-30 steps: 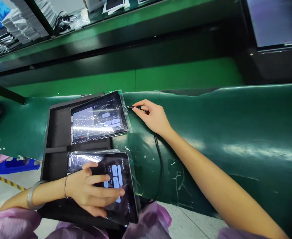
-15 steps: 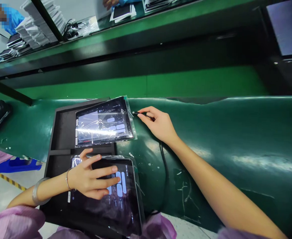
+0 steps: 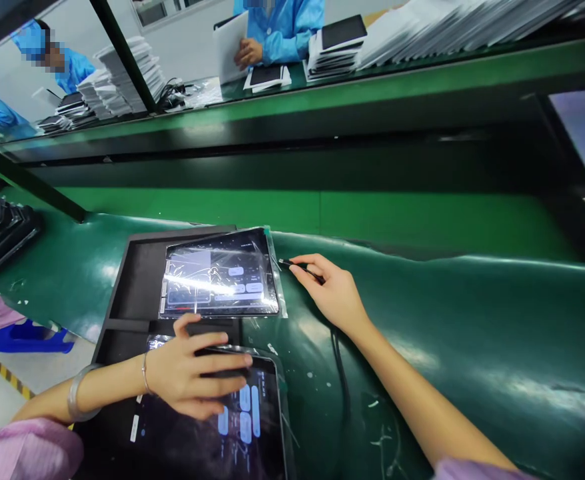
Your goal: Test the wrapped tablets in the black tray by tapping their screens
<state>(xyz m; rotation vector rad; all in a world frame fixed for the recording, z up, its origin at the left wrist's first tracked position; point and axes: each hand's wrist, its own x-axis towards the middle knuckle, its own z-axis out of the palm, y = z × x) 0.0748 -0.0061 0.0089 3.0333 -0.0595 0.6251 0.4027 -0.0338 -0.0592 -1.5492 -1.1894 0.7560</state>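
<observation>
Fingertips of the right hand [image 3: 335, 293] pinch a black cable plug [image 3: 292, 265] just beside the far tablet [image 3: 220, 280], arm stretched across the green mat [image 3: 472, 333]. The left hand [image 3: 192, 377] lies flat, fingers spread, on the near tablet [image 3: 232, 427]. Both bagged tablets sit in a black tray [image 3: 132, 273]; blue-coated people work beyond the conveyor.

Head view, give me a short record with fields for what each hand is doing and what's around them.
left hand: flat on the near bagged black tablet with lit screen
right hand: pinching the black cable plug beside the far bagged tablet
cable: runs from the right hand towards the camera
holder: black foam tray on the green belt
background: people in blue coats, stacked white boxes
</observation>
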